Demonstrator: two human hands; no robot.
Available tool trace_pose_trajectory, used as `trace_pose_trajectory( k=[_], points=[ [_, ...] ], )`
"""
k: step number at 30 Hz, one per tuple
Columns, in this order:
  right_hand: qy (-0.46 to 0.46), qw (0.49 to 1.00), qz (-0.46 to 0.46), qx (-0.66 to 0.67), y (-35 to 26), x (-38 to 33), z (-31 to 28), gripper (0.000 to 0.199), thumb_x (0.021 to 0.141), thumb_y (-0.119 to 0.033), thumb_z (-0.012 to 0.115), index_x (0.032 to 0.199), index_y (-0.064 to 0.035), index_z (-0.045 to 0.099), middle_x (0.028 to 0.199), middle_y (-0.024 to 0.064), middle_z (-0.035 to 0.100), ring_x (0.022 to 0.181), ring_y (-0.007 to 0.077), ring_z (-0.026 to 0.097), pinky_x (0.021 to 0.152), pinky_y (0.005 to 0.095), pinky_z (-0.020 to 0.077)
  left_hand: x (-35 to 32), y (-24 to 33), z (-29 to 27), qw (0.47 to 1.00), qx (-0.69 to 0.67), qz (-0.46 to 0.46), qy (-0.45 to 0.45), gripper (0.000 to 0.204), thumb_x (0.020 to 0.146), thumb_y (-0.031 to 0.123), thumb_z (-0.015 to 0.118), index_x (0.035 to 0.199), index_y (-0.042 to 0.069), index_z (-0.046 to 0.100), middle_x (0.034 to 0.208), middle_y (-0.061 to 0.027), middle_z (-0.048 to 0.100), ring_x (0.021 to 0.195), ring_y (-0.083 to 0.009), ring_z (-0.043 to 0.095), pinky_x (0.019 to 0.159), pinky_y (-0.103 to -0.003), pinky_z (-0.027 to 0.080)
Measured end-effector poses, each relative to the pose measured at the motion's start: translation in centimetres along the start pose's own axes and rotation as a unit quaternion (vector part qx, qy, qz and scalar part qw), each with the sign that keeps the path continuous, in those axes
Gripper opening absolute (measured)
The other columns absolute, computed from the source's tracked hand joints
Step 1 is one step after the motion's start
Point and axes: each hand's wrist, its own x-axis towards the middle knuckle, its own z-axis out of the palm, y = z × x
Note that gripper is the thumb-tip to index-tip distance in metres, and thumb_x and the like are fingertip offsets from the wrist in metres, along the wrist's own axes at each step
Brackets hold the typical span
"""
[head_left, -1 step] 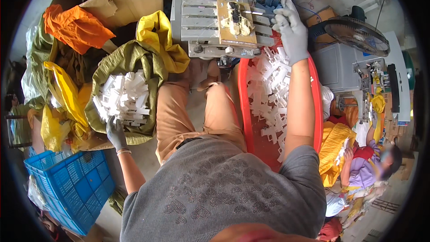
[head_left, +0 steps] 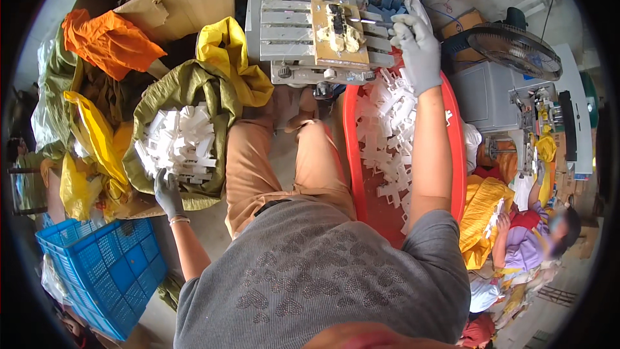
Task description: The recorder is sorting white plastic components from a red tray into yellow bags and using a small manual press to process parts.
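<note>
My right hand (head_left: 418, 52), in a grey glove, reaches to the right side of a machine bed. Its fingers are closed around the end of a thin grey rod (head_left: 372, 22). The rod's other end meets a black fixture (head_left: 336, 19) set in a pale, lumpy mass on a wooden board (head_left: 321, 57). My gloved left hand (head_left: 168, 196) rests at the near edge of an olive woven sack (head_left: 223, 100). Its fingers, slightly apart, touch the heap of white plastic pieces (head_left: 177, 136) inside. Nothing shows gripped in it.
A red tub (head_left: 351, 148) of white plastic parts (head_left: 394, 113) stands beneath my right arm. A fan (head_left: 516, 50) stands at the right, with a co-worker (head_left: 526, 245) beyond. Blue crates (head_left: 103, 271) and yellow sacks (head_left: 236, 58) lie to the left.
The bright white strip at the black fixture no longer shows; the grey rod now lies there. My right hand has shifted slightly left. My left hand stays nearly still.
</note>
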Motion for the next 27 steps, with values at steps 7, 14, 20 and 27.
trace_pose_trajectory(
  k=[7,14,20,27],
  points=[
    [0.134,0.99,-0.041,0.0,1.4,-0.1,1.0,0.012,0.088,-0.014,0.058,0.095,-0.0058,0.063,0.069,-0.0009,0.06,0.057,0.0047,0.053,0.05,0.0203,0.0416,0.8,0.5,0.2,1.0,0.001,0.01,-0.011,0.028,0.086,0.016,0.058,0.111,0.004,0.061,0.112,-0.0126,0.061,0.102,-0.0272,0.058,0.085,-0.034,0.046],
    [0.139,0.99,-0.036,-0.004,1.0,-0.2,1.3,0.011,0.088,-0.012,0.057,0.094,-0.0057,0.063,0.066,-0.0031,0.057,0.054,0.0034,0.05,0.048,0.0194,0.0397,1.2,1.7,0.2,0.999,0.028,0.022,-0.017,0.026,0.086,0.017,0.058,0.109,0.004,0.061,0.111,-0.0128,0.061,0.1,-0.0268,0.059,0.084,-0.034,0.047],
    [0.141,0.99,0.0,-0.016,2.4,-0.7,0.4,0.012,0.089,-0.012,0.056,0.096,-0.0056,0.063,0.072,-0.0014,0.059,0.057,0.0043,0.051,0.051,0.0197,0.0411,1.2,2.5,0.4,0.999,0.026,0.039,-0.016,0.026,0.086,0.016,0.058,0.109,0.004,0.061,0.109,-0.0125,0.062,0.097,-0.0268,0.06,0.083,-0.034,0.047],
    [0.109,0.994,-0.005,-0.022,1.6,-0.8,0.8,0.014,0.089,-0.013,0.057,0.099,-0.0058,0.062,0.073,-0.0008,0.061,0.061,0.0049,0.055,0.057,0.0199,0.0446,1.0,2.6,0.6,0.999,0.021,0.019,-0.019,0.025,0.087,0.017,0.057,0.109,0.005,0.061,0.108,-0.0125,0.062,0.097,-0.0266,0.059,0.083,-0.035,0.047]
  ],
)
